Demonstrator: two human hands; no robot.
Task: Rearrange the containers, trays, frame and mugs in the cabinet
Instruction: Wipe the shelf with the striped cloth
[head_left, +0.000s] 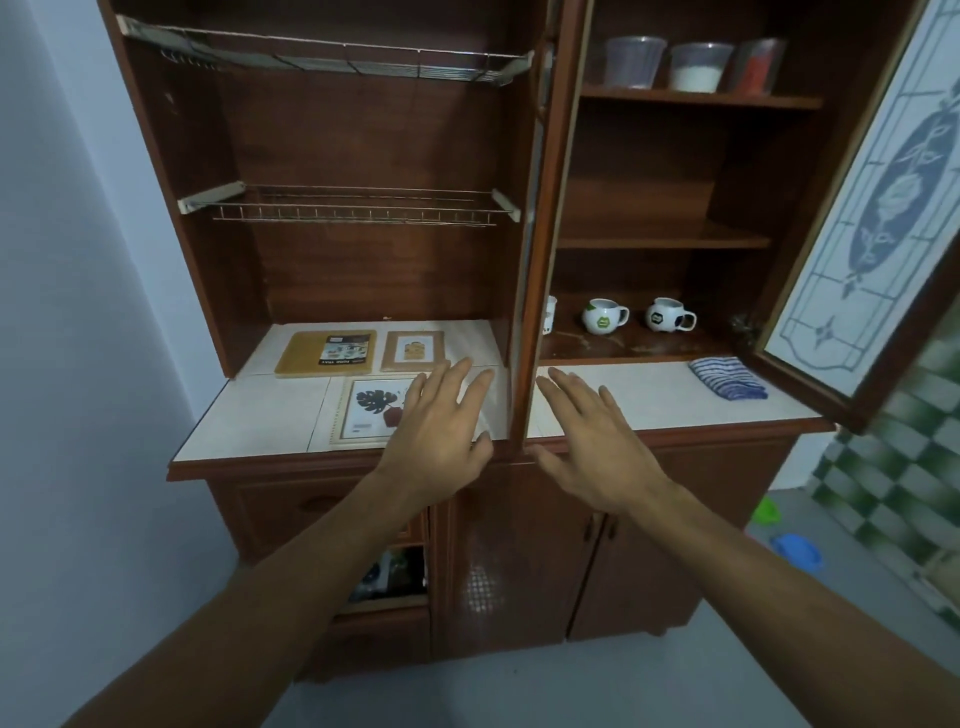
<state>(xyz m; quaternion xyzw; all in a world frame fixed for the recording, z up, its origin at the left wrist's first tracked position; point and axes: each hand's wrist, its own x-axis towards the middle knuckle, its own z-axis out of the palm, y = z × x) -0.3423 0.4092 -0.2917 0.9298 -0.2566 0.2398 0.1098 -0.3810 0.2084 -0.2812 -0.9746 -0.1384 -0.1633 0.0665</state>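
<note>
While my left hand (434, 434) and right hand (597, 447) hover spread and empty beside the leaf frame (371, 413), mugs (605, 315) sit behind it; a careless sweep could knock it off the bench (260, 421).

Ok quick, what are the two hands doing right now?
Left hand: open, fingers spread, holding nothing.
Right hand: open, fingers spread, holding nothing.

There are three clear containers (693, 65) high above the right hand (597, 441). Three mugs (605, 315) sit on the shelf just above that hand, one half hidden. Two frames (414, 351) and one tray (326, 353) lie by the left hand (439, 421). One striped cloth (728, 378) lies right of the right hand.
</note>
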